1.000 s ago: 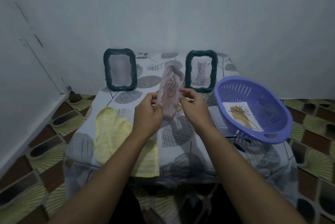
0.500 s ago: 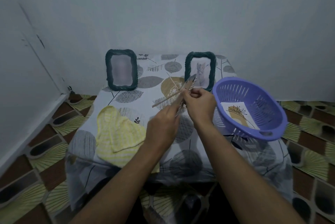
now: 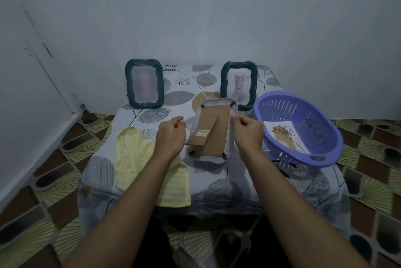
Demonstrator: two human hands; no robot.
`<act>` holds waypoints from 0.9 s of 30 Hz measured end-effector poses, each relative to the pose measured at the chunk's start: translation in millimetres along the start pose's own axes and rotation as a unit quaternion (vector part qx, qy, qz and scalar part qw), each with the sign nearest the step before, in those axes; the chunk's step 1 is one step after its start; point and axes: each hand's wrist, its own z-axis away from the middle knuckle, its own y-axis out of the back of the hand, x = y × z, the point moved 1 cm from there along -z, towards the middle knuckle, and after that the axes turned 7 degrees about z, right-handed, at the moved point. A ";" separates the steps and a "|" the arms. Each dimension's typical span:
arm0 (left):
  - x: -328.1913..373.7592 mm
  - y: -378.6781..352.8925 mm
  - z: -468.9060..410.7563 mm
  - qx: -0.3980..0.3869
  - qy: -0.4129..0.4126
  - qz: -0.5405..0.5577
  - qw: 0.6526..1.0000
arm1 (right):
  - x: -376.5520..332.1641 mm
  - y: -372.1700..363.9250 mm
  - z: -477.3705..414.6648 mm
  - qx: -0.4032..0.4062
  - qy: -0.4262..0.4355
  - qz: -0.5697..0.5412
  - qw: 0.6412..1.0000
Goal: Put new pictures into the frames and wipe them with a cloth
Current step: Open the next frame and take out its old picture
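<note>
A picture frame (image 3: 213, 133) lies face down in the middle of the table (image 3: 219, 183), its brown cardboard back and fold-out stand facing up. My right hand (image 3: 249, 133) pinches the frame's right edge near the top corner. Just left of the frame, my left hand (image 3: 171, 137) hovers with fingers loosely curled and holds nothing I can see. Two dark green woven frames stand upright at the back, one on the left (image 3: 161, 85) and one on the right (image 3: 223, 85). A yellow striped cloth (image 3: 130, 155) lies at the left, partly under my left forearm.
A purple plastic basket (image 3: 321, 122) sits at the table's right edge with a loose flower picture (image 3: 284, 137) inside. The small table stands against a grey wall. Patterned floor tiles surround it on both sides.
The frame was upright in both hands, then turned edge-on, and now lies face down on the table. My left hand has come off it and moved left.
</note>
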 end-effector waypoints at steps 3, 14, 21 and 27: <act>-14.2 0.3 -1.0 -0.047 0.076 0.022 0.996 | 4.7 -1.0 -1.1 -0.009 -0.011 -0.011 1.000; -35.0 -16.0 0.4 -0.047 0.108 0.100 0.988 | 24.3 -8.2 -9.1 -0.004 -0.093 -0.016 0.996; -29.7 -18.8 -3.6 -0.046 0.094 0.102 0.989 | 16.9 -7.8 -3.8 -0.163 -0.066 -0.018 0.984; -24.1 -24.4 -5.7 -0.043 0.053 0.077 0.995 | 27.7 -9.1 0.4 -0.168 -0.017 0.000 0.986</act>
